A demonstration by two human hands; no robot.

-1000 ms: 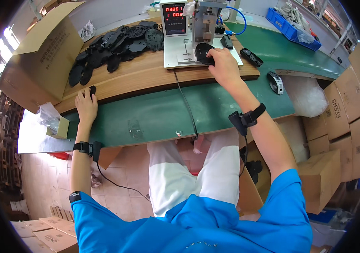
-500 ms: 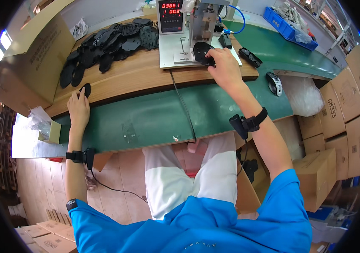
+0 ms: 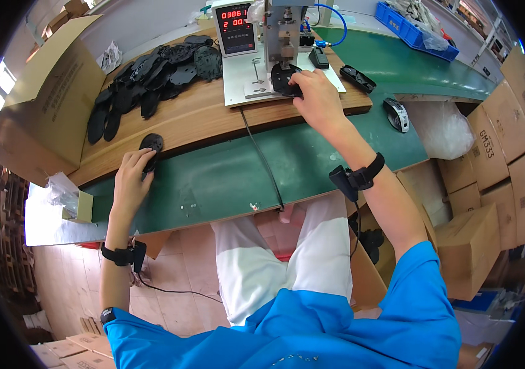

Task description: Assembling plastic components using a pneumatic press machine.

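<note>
My right hand (image 3: 319,98) grips the near right edge of a black oval plastic plate (image 3: 282,80). That plate lies under the tip of a small bench press (image 3: 284,38), on its white base (image 3: 233,92). Whether the press tip touches it I cannot tell. On the left, my left hand (image 3: 132,182) pinches a second black oval plate (image 3: 151,145) between thumb and fingers, at the wooden board's front edge. Behind it spreads a heap of similar black plates (image 3: 167,71). A counter box with a red display (image 3: 236,27) stands left of the press.
An open cardboard box (image 3: 41,104) stands at the left. A black shell (image 3: 357,79) and a silver-black computer mouse (image 3: 396,115) lie right of the press. A blue crate (image 3: 413,34) sits far right, above stacked cartons (image 3: 487,147). A black cable (image 3: 259,154) crosses the green tabletop (image 3: 225,178).
My left hand has moved right along the board's edge with its plate, which now shows more fully. My right hand stays at the press with its plate. The red display's digits have changed.
</note>
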